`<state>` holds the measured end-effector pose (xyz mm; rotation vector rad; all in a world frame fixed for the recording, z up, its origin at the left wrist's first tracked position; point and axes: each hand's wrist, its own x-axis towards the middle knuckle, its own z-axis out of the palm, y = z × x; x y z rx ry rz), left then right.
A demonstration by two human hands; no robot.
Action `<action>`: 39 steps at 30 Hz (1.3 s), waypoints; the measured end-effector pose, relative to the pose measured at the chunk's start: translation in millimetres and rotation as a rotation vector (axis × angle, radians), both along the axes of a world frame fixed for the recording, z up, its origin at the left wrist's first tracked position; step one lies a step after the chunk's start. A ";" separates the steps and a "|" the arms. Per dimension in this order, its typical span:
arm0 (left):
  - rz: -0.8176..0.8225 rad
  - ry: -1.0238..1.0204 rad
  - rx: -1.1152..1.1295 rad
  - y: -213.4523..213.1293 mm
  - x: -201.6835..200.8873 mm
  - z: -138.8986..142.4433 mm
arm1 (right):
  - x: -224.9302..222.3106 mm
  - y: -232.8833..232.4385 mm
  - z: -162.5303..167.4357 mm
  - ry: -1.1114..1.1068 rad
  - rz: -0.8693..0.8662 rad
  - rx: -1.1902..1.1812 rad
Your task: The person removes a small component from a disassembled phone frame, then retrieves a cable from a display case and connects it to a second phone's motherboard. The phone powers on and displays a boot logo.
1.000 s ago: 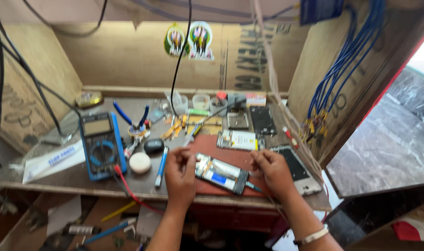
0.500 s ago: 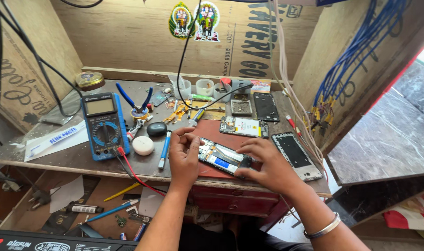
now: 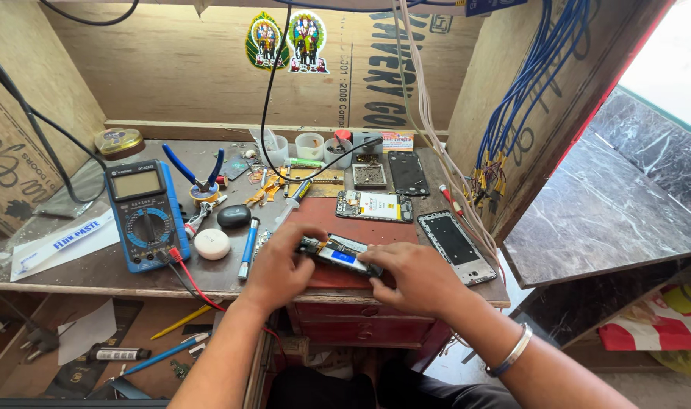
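An opened phone (image 3: 338,253) with its back off, showing a blue battery label and circuit parts, lies on a red mat (image 3: 338,220) at the front of the workbench. My left hand (image 3: 281,265) grips its left end with the fingers curled over the edge. My right hand (image 3: 414,279) lies over its right end, fingers pressing on it and hiding that part. A metal bangle sits on my right wrist.
A blue multimeter (image 3: 145,213) with red and black leads stands at the left. A second opened phone (image 3: 373,205), a phone frame (image 3: 457,245), a black back cover (image 3: 408,172), blue pliers (image 3: 195,170), a white round case (image 3: 211,243), small cups and blue wires (image 3: 527,98) surround the mat.
Both hands have closed in over the opened phone, the right hand sliding left onto its right end. The camera view has tilted down and nearer to the bench.
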<state>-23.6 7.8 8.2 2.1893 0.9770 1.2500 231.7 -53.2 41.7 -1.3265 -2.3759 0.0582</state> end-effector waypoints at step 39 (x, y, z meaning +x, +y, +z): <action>-0.210 -0.411 -0.293 32.1 16.1 -1.8 | 34.7 39.2 7.0 0.198 0.026 -0.294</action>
